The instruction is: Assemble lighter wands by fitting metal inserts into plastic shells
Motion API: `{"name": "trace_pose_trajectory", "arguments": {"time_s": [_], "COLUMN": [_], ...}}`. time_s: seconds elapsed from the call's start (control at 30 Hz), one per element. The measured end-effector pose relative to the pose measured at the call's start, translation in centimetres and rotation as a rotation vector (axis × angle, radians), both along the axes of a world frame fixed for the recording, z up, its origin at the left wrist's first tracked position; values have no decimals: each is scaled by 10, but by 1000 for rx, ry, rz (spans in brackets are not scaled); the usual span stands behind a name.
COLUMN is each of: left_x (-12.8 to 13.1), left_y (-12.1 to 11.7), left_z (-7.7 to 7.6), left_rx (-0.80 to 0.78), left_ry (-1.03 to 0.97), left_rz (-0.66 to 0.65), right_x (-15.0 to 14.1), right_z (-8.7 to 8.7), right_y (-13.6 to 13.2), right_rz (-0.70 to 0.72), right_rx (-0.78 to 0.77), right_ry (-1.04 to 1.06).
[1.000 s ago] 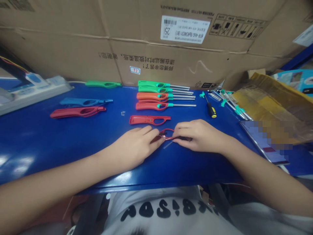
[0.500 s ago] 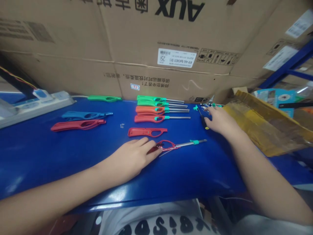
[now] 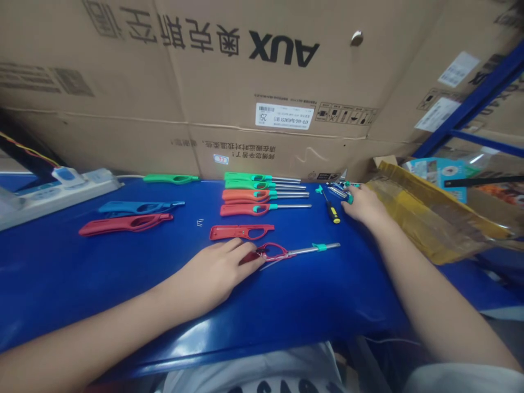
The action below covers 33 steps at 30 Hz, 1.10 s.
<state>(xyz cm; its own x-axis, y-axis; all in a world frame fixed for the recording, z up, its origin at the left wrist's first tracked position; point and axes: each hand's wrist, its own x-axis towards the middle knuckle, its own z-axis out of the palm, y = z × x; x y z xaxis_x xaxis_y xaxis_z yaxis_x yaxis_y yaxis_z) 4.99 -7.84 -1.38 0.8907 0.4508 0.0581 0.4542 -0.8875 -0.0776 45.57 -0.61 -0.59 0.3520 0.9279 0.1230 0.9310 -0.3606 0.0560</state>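
Observation:
My left hand (image 3: 221, 267) is closed over the handle of an opened red gas lighter (image 3: 276, 251), pressing it to the table. Its metal tube points right and carries a teal collar (image 3: 320, 247); a thin wire or rod lies along its near side. Just behind it rests a loose red handle shell (image 3: 229, 232). At the back right, the fingers of my right hand (image 3: 362, 203) are drawn together at a small heap of metal and teal parts (image 3: 338, 190); what they grip is hidden. A black-and-yellow screwdriver (image 3: 332, 212) lies left of that hand.
Several lighters, one an orange lighter (image 3: 241, 195), lie in a row at the back middle. Red (image 3: 123, 224) and blue handle shells (image 3: 135, 207), tiny screws (image 3: 200, 222) and a power strip (image 3: 82, 188) are leftward. A taped cardboard box (image 3: 426, 218) stands right; a large carton (image 3: 184, 109) walls the back.
The view has tilted upward a little. My right hand has moved from beside the screwdriver into the small parts, its fingers closing there. My left hand stays on the red lighter.

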Motion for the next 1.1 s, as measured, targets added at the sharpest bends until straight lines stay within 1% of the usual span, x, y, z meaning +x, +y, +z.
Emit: {"name": "trace_pose_trajectory", "arguments": {"time_s": [0.1, 0.33, 0.5, 0.63, 0.7, 0.77, 0.87, 0.93, 0.97, 1.03, 1.07, 1.1], "left_x": [-1, -2, -2, -2, -3, -3, -2, -2, -1, -1, -1, -1], "left_y": [-1, 0, 1, 2, 2, 2, 1, 1, 1, 2, 2, 2], "left_z": [0, 1, 2, 2, 1, 2, 3, 4, 5, 5, 4, 3], "left_rx": [-3, 13, 8, 1, 3, -3, -25, -43, -51, -60, -60, -58], "left_ry": [1, -34, -23, -20, -31, -50, -83, -112, -128, -158, -170, -177], "left_rz": [4, -14, -12, -2, -3, -6, 0, 9, 12, 16, 17, 18], "right_x": [6, 13, 10, 12, 12, 10, -1, -13, -20, -37, -46, -55], "right_z": [-2, -9, -8, -8, -6, -1, 8, 11, 10, 6, 4, 1], "right_y": [2, 9, 6, 6, 7, 6, 3, 0, -1, -5, -8, -11], "right_rz": [-25, -2, -26, -18, -17, -1, 83, 177, 242, 440, 518, 579], "right_rx": [11, -13, 46, 43, 49, 90, 193, 240, 254, 288, 260, 210], "right_ry": [8, 67, 85, 134, 165, 193, 243, 332, 420, 762, 898, 984]}}
